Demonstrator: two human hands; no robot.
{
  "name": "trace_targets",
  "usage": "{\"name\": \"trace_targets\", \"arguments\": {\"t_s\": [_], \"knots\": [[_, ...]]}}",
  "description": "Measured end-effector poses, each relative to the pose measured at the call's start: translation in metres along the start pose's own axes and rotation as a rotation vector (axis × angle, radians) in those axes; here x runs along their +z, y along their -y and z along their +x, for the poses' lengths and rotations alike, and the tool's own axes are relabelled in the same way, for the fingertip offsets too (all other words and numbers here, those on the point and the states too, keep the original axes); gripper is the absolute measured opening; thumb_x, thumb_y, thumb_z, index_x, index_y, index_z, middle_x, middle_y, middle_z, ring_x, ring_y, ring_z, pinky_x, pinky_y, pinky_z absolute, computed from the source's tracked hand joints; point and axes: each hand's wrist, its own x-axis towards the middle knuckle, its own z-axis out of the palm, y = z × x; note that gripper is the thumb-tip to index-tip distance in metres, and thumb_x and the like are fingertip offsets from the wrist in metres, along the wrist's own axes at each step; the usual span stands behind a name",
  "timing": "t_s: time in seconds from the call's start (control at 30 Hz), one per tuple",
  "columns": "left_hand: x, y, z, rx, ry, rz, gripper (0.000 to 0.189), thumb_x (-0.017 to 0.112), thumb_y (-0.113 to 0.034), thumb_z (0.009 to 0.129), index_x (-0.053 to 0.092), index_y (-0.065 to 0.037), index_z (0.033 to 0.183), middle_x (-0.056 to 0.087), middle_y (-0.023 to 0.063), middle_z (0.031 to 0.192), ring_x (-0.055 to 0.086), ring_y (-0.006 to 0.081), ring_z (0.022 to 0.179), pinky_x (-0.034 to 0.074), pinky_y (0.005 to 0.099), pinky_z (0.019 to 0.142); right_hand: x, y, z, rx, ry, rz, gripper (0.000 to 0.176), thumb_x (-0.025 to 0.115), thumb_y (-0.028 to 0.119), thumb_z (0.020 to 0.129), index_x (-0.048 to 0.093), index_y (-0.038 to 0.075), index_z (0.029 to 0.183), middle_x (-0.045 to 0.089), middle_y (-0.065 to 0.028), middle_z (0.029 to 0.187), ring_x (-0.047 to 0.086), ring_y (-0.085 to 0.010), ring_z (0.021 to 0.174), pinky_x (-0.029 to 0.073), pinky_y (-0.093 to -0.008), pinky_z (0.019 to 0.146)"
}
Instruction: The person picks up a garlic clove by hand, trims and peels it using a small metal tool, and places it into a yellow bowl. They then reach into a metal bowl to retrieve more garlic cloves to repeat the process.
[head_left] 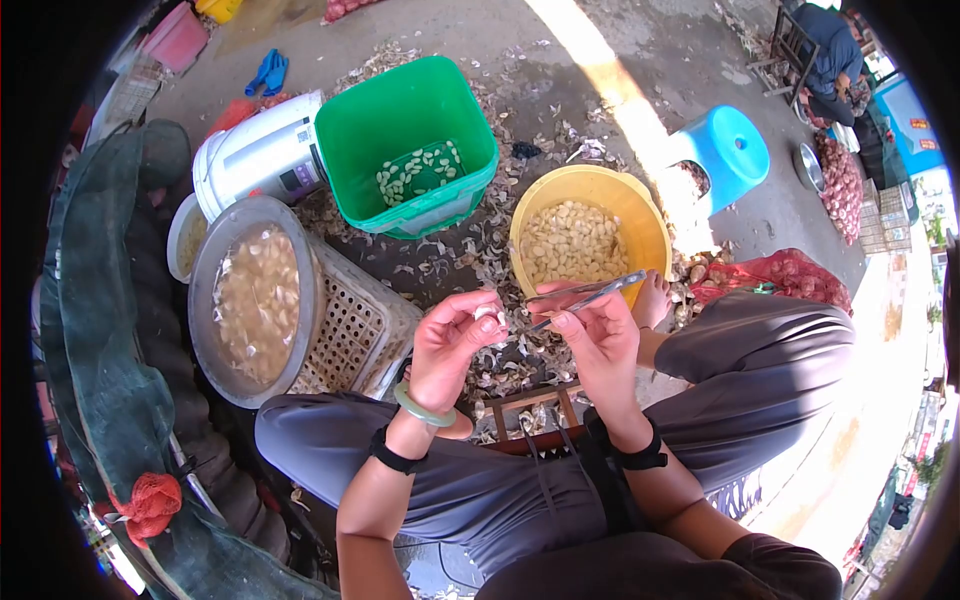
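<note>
My left hand, with a green bangle above its wrist, pinches a pale garlic clove between thumb and fingertips. Just to its right, my right hand is closed on a slim grey metal knife-like tool, whose narrow end points toward the clove without clearly touching it. Beyond my right hand, a yellow tub holds many peeled garlic cloves. Left of my left hand, a grey basin of cloves in cloudy water leans on a perforated crate.
A green bin with scattered cloves stands ahead, beside a white bucket on its side. A blue stool and red mesh garlic sacks lie to the right. Garlic skins litter the ground. Another person sits at far right.
</note>
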Motion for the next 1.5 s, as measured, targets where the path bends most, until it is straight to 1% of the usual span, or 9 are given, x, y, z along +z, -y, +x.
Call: {"name": "trace_targets", "arguments": {"t_s": [0.2,0.27,0.4,0.47,0.67,0.8,0.97,1.2,1.5], "knots": [[-0.005,0.008,-0.001,-0.009,0.017,0.023,0.027,0.067,-0.008,0.087,0.061,-0.003,0.113,0.065,0.003,0.098,0.058,0.0063,0.082,0.046,0.0209,0.065,0.025,0.012,-0.002,0.115,-0.062,0.037,0.037,0.066,-0.013,0.077,0.05,-0.002,0.108,0.059,-0.017,0.115,0.062,-0.0207,0.101,0.053,-0.0295,0.088],[-0.004,0.007,-0.002,-0.024,0.03,0.001,0.028,0.067,-0.008,0.086,0.061,-0.003,0.113,0.066,0.0027,0.097,0.057,0.0056,0.081,0.044,0.02,0.063,0.02,0.011,-0.004,0.041,-0.063,-0.182,0.036,0.07,-0.011,0.075,0.052,-0.005,0.105,0.06,-0.0167,0.113,0.062,-0.0196,0.102,0.054,-0.0296,0.087],[0.001,0.004,-0.002,-0.054,0.036,0.02,0.028,0.067,-0.008,0.086,0.061,-0.002,0.113,0.065,0.0036,0.097,0.059,0.0067,0.081,0.049,0.0219,0.066,0.012,0.007,-0.004,-0.046,-0.043,-0.276,0.035,0.074,-0.009,0.072,0.055,-0.006,0.101,0.062,-0.0169,0.11,0.063,-0.0192,0.1,0.054,-0.0302,0.085],[0.0,0.005,-0.002,-0.05,0.037,0.011,0.028,0.067,-0.008,0.086,0.061,-0.001,0.113,0.065,0.004,0.097,0.059,0.0072,0.081,0.05,0.0225,0.067,0.017,0.015,-0.004,0.068,-0.055,-0.242,0.034,0.075,-0.008,0.072,0.055,-0.007,0.099,0.063,-0.017,0.108,0.064,-0.0193,0.097,0.054,-0.031,0.084],[-0.001,0.004,-0.002,-0.035,0.053,0.003,0.028,0.066,-0.008,0.087,0.061,-0.001,0.114,0.065,0.0056,0.097,0.061,0.0083,0.083,0.052,0.0226,0.067,0.017,0.017,-0.003,0.021,-0.098,-0.137,0.039,0.076,-0.006,0.071,0.055,-0.003,0.104,0.065,-0.0164,0.104,0.065,-0.02,0.096,0.054,-0.0315,0.086],[-0.001,0.002,-0.001,-0.031,0.043,0.058,0.028,0.066,-0.006,0.087,0.062,-0.001,0.114,0.066,0.0062,0.096,0.062,0.0091,0.085,0.053,0.0232,0.069,0.016,0.023,-0.001,0.072,-0.065,-0.217,0.038,0.076,-0.006,0.072,0.057,-0.002,0.104,0.065,-0.0157,0.103,0.065,-0.0198,0.096,0.055,-0.0305,0.084],[-0.005,0.004,-0.001,-0.003,0.079,0.065,0.028,0.065,-0.004,0.086,0.062,-0.001,0.114,0.067,0.0073,0.097,0.063,0.0098,0.084,0.053,0.0242,0.071,0.01,0.011,-0.003,-0.072,0.029,-0.346,0.03,0.073,-0.009,0.073,0.06,-0.003,0.1,0.064,-0.0152,0.107,0.064,-0.0201,0.099,0.056,-0.029,0.083],[-0.002,0.0,-0.001,-0.005,0.093,0.047,0.026,0.065,-0.003,0.086,0.063,0.0,0.112,0.067,0.0084,0.1,0.063,0.0114,0.086,0.053,0.0247,0.074,0.009,0.01,-0.003,-0.093,0.06,-0.271,0.029,0.071,-0.01,0.073,0.06,-0.005,0.1,0.063,-0.0159,0.107,0.064,-0.0217,0.099,0.056,-0.0309,0.085],[-0.004,-0.001,0.001,0.12,0.121,0.167,0.029,0.067,0.01,0.079,0.063,0.002,0.106,0.062,0.0084,0.102,0.063,0.0147,0.093,0.054,0.0268,0.084,0.008,0.018,-0.002,0.111,0.004,-0.249,0.024,0.068,-0.012,0.077,0.059,-0.007,0.099,0.065,-0.0163,0.101,0.066,-0.0211,0.095,0.057,-0.0309,0.083]]}}
